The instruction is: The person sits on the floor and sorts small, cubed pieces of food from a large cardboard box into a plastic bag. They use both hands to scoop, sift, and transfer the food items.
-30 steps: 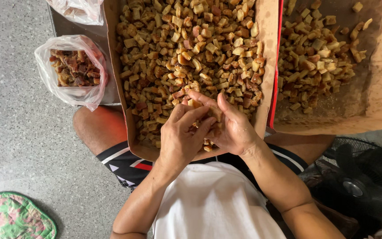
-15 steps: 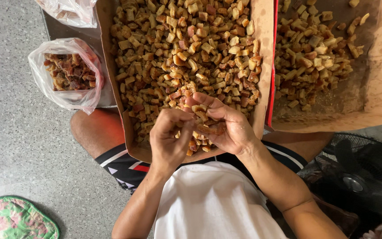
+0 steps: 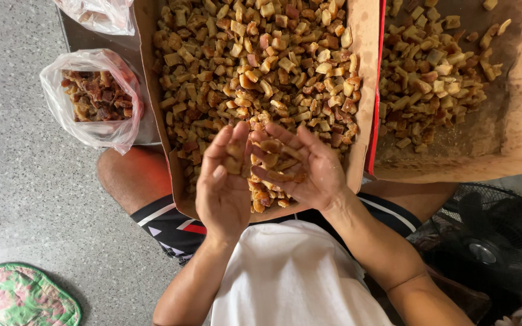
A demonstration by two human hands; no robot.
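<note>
Hands are hovering together over the near end of a cardboard box [image 3: 152, 72] full of tan, cube-like pieces [image 3: 255, 66]. Left hand [image 3: 225, 181] is being held with its back toward the camera, fingers [image 3: 222, 151] loosely curled and cradling one or two pieces at the fingertips. Right hand [image 3: 300, 169] is lying palm up, fingers [image 3: 285, 136] spread and relaxed, not clenched, and a small pile of the same pieces is resting on the palm, touching the left fingertips. More pieces are lying in the box just beyond both sets of fingertips and just below the right palm. A second cardboard box [image 3: 515, 139], to the right of the right fingers, is holding a thinner layer of pieces. Well to the left of the left fingers, a clear plastic bag [image 3: 92, 96] is sitting open with darker reddish-brown pieces inside. A green floral slipper [image 3: 25, 296] is lying on the floor, far below and left of the left hand.
</note>
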